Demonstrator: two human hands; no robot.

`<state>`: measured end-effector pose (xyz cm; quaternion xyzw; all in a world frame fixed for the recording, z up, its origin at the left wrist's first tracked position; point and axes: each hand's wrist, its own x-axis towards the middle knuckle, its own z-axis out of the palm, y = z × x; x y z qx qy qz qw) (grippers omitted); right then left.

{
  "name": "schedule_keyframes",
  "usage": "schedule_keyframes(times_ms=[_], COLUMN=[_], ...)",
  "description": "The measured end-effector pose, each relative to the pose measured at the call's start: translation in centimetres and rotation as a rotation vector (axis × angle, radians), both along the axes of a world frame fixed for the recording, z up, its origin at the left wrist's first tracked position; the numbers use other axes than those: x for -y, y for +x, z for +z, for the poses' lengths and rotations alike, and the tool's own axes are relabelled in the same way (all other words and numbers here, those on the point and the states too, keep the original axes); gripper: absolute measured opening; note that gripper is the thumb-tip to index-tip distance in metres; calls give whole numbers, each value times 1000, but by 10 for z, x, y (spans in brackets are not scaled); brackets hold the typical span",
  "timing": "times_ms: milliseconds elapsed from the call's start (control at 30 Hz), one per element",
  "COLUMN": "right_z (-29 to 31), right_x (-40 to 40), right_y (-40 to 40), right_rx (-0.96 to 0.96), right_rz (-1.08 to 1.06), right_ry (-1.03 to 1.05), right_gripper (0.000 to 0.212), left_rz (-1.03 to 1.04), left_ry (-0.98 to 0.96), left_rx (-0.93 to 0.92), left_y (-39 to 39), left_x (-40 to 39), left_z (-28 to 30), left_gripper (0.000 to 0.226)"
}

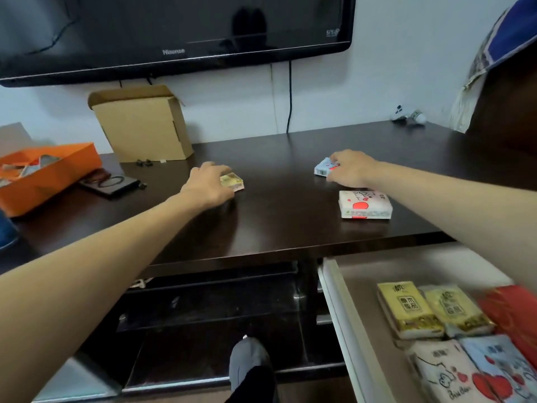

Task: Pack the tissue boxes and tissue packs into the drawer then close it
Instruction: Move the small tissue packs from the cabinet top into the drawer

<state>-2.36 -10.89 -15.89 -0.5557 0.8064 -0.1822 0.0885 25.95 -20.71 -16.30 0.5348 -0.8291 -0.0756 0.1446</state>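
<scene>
Fingers of your left hand [207, 184] curled over a yellow tissue pack [232, 182] on the tabletop [279, 228]; your right hand [350, 168] gripped a blue pack [324, 167]. One pink pack [364, 205] remained beside it. Several packs already lay in the open drawer [343, 315], not yet closed.

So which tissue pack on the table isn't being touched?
The white pack with red hearts, nearest the table's front edge. The left hand and right hand cover the others.
</scene>
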Motion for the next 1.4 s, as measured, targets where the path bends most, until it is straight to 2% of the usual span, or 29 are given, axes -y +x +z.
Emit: schedule_keyframes(times_ms=[133,267,433,533,700,767,833,867,933,1000,1067,1133,1167,1267,1333,1400], right_z=[1,4,0,0,0,1,1,1,3,4,6,4,4,3,4,3], right_x=[7,6,-7,-16,-36,-43,-49,-51,-53,-54,-54,-54,-53,-52,-52,-54], right_y=[2,16,45,55,67,71,73,73,73,72,71,71,71,71,72,72], right_rx=[-31,-69,-128,-145,-146,-142,-136,-136,-143,-154,-163,-165,-159,-141,-128,-81], right_rz=[31,119,244,271,338,362,373,380,398,421,432,436,437,446,466,475], right_ry=[13,7,-25,-46,-50,-59,-67,-66,-49,-20,9,26,33,37,22,-10], right_gripper=[52,52,50,55,59,60,58,57,54,56,60,62,63,61,60,70], left_rz=[-1,-78,-165,-139,-12,-3,-88,-155,-268,-287,-226,-140,-98,-19,-49,-102], left_ry=[68,46,37,19,-99,-88,22,99,175,93,-19,-107,-117,8,57,80], left_rx=[-64,-22,19,55,140,145,96,65,-9,-87,-195,-238,-184,93,125,42], left_y=[10,15,18,19,15,15,17,20,25,30,33,33,32,25,21,21], left_x=[7,-5,-29,-40,-60,-63,-62,-61,-62,-68,-69,-70,-70,-74,-78,-79], left_z=[-5,-4,-4,1,2,4,7,10,14,15,14,11,10,8,3,1], left_gripper=[53,66,57,49,64,55,33,30,43,53,54,37,30,78,78,78])
